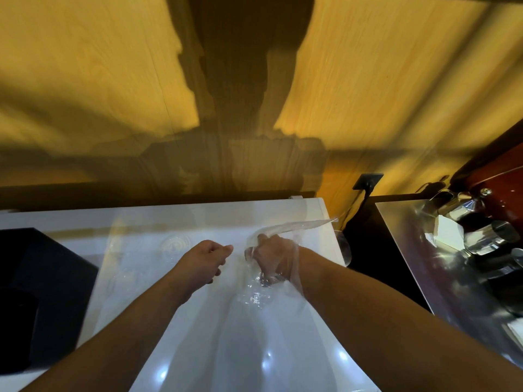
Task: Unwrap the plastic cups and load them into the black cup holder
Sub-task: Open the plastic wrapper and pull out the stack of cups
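Two hands meet above the white desk [158, 219]. The right hand [271, 256] has its grip curled round clear plastic wrap [288, 226]. The left hand [205, 257] is curled beside it; I cannot tell if it pinches anything. Blurred clear cups [175, 245] lie near the black cup holder [42, 278].

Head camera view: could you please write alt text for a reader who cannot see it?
A person's right hand grips crumpled clear plastic wrap above a white counter, while the left hand, fingers curled, hovers just beside it. A black box sits at the left edge and shiny metal pots at the right.
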Demonstrator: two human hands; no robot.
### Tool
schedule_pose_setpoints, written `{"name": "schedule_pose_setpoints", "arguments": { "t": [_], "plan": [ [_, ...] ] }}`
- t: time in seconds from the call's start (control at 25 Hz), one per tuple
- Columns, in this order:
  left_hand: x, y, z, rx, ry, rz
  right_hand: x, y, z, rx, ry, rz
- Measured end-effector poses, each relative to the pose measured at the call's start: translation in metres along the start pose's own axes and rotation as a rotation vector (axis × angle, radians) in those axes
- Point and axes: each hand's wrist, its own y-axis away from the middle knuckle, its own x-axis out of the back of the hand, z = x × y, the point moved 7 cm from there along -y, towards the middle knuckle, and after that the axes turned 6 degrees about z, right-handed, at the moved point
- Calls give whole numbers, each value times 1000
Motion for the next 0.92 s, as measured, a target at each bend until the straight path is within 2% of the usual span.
{"name": "schedule_pose_setpoints", "arguments": {
  "t": [0.08,0.2,0.28,0.32,0.48,0.6,0.68,0.76,0.92],
  "plan": [
    [-7,-6,-16,99,59,-16,15,6,0,-57,-37,15],
    [-27,-7,-28,287,373,-187,41,15,-7,-15,-73,97],
    [-41,-1,-26,321,553,-323,55,19,-12,33,-58,127],
    [-44,-1,-23,300,594,-336,61,21,-12,51,-51,132],
    [-39,-13,-16,254,669,-152,79,36,-11,130,-57,192],
    [-21,-25,-27,319,608,79,95,51,-10,165,-45,289],
    [-12,-29,-35,364,571,165,107,61,-13,185,-18,306],
    [-7,-35,-41,385,552,220,124,72,-23,233,26,304],
    [-8,-44,-36,307,555,206,149,97,-51,296,103,243]
  ]
}}
